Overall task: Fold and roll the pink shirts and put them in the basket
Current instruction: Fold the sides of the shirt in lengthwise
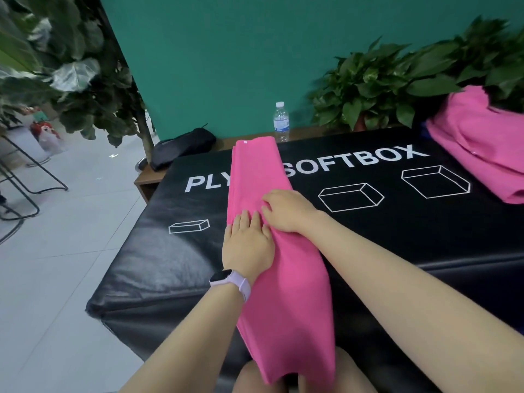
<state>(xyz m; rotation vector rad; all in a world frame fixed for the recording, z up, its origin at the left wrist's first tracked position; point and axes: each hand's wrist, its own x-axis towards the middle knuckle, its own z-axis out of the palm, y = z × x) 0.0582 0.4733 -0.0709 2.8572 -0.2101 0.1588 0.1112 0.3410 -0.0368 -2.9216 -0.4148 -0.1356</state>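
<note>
The long fold is best flattened before any rolling is begun: the cloth should be pressed down and smoothed along its length, so that the edges stay aligned and no air is trapped in the layers. The roll would then be started from one narrow end and kept tight and even (a loose start tends to widen as it goes).

The left hand (247, 245) is laid flat on the pink shirt (272, 251), its fingers (244, 219) straight and close together, pressing the cloth down. The right hand (286, 209) rests just beside it, fingers bent with their tips on the fabric; whether a pleat is pinched cannot be told.

The shirt is folded into a long narrow strip of bright pink, lying from the far edge of the black padded tabletop (368, 251) down over its near edge. A small white button shows at the far end. A second pink shirt (479, 146) lies unfolded at the far right corner. No basket is seen.
</note>
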